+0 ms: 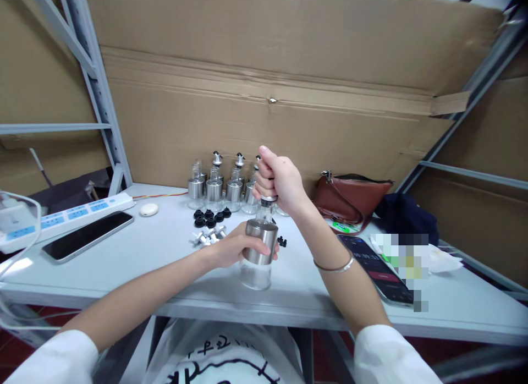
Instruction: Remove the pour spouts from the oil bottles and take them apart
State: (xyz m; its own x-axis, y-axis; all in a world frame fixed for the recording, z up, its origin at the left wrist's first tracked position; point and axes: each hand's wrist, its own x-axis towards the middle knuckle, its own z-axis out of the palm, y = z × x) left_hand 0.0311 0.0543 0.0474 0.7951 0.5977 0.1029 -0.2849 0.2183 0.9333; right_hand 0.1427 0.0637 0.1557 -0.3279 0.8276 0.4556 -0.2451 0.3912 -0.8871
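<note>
A glass oil bottle (256, 275) with a steel sleeve stands near the table's front edge, tilted slightly. My left hand (233, 245) is wrapped round its middle. Above it, my right hand (281, 177) is closed in a fist round the pour spout (269, 198) at the bottle's neck, thumb up; most of the spout is hidden by the fingers. Behind my left hand lie several black stoppers (210, 221) and several silver spout tops (210, 235). Small black caps (282, 241) lie just right of the bottle.
Several similar bottles (214, 191) stand at the back, some with spouts. A power strip (78, 212), a dark phone (88, 236) and a round white case (149, 209) are left. A brown bag (350, 197) and a phone with a timer (375, 268) are right. Cardboard (264, 125) walls the back.
</note>
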